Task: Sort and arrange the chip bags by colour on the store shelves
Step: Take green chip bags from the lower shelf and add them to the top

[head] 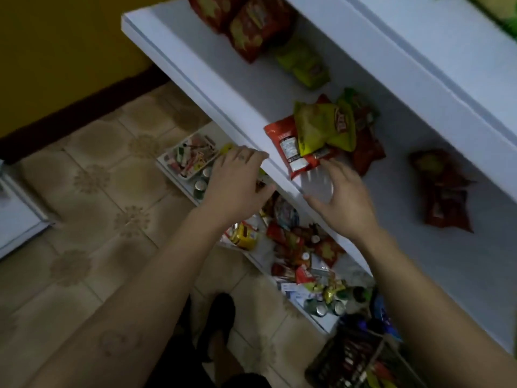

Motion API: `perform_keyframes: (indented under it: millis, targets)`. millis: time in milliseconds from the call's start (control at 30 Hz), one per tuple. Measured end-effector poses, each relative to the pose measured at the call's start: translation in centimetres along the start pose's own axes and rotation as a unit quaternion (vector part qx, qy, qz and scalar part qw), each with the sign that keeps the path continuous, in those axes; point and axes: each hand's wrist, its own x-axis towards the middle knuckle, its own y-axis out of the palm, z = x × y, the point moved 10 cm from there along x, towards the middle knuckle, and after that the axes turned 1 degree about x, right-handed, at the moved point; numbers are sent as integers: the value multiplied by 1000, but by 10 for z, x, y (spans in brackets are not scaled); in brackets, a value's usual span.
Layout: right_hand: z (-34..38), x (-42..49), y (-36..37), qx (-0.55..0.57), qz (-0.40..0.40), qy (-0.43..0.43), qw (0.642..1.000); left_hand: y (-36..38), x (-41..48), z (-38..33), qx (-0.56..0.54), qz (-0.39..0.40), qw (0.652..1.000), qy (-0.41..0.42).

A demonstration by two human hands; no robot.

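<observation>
Both bare forearms stretch up from the bottom of the view toward the white shelf (237,88), a smooth, flat painted board with a squared front lip. Against that lip the left hand (237,177) has its fingers loosely bent, tips at the edge, and it holds no bag. Just over the lip the right hand (341,197) hovers with its fingers spread and blurred, empty, the tips just short of a red chip bag (282,141). That bag lies flat near the front of the shelf, its label panel facing up, with a puffy, crinkled yellow-green bag (321,127) lying across it and more red packs heaped behind. Toward the shelf's far end sit two glossy red bags (251,23), and next to them a green bag (305,63). Along the other way a dark red bag (444,191) lies alone. I'd judge the sorting is midway: the mixed heap still needs splitting. The next move seems to call for pulling the red bag out from under the yellow-green one, and the slick foil may slide. Below the shelf a lower shelf (321,322) is crowded with assorted packets, and a wire basket (358,359) stands beside it.
</observation>
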Motion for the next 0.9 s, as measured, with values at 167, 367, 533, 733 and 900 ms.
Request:
perform_keyframes:
  millis: [167,367,533,733,900]
  targets:
    - [-29,18,-1,10,-14,47,999,31,29,-7,-27,20,999,29]
    - [-79,71,-37,13,-99,99,990,25,61,-28,-56,-11,994,92]
    - [-96,124,-53,24,-164,125,978,19,82,-40,-50,-19,991,123]
    - [-98,179,-51,155,-136,151,967,22,104,-32,-5,-14,993,116]
    - [-85,211,-30,164,-30,107,980,36,107,-23,12,-8,991,131]
